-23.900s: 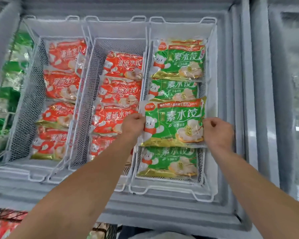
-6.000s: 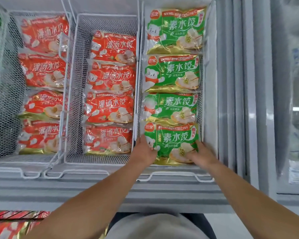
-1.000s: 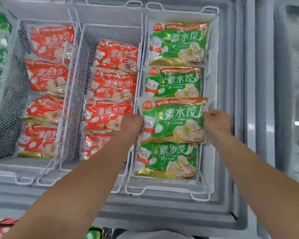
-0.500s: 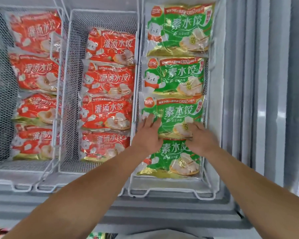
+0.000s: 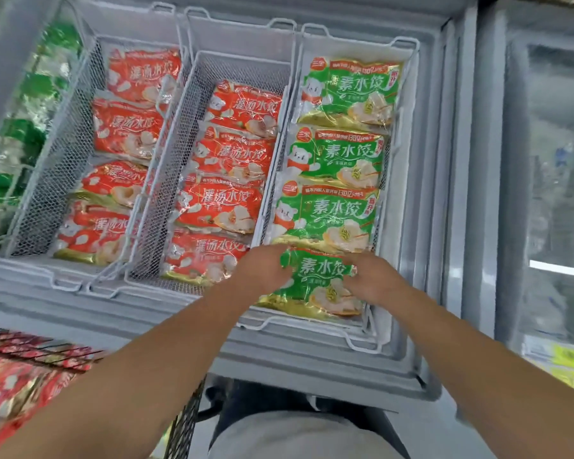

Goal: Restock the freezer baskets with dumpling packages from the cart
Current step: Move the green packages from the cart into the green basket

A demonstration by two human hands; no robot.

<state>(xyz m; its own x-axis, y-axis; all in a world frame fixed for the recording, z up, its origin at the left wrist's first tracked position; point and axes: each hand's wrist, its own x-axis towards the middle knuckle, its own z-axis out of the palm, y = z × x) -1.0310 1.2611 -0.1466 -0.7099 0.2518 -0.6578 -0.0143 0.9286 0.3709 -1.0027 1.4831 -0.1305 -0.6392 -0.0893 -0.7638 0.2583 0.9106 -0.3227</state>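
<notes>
Partly hidden, nearest green package (image 5: pixel 322 276) (both hands' fingers (image 5: pixel 280 276) unclear, cannot tell grip).

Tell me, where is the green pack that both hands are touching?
In the head view, that green pack lies at the near end of the right-hand basket, below three other green packs, under both hands.

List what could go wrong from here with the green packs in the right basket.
1. Both hands, left hand and right hand, rest on the nearest green package; hard pressing may crush the dumplings inside.
2. The third green package overlaps that pack's top edge, so shifting the near one could drag it askew.
3. The right basket looks full along its length; another pack may ride above the rim.
</notes>
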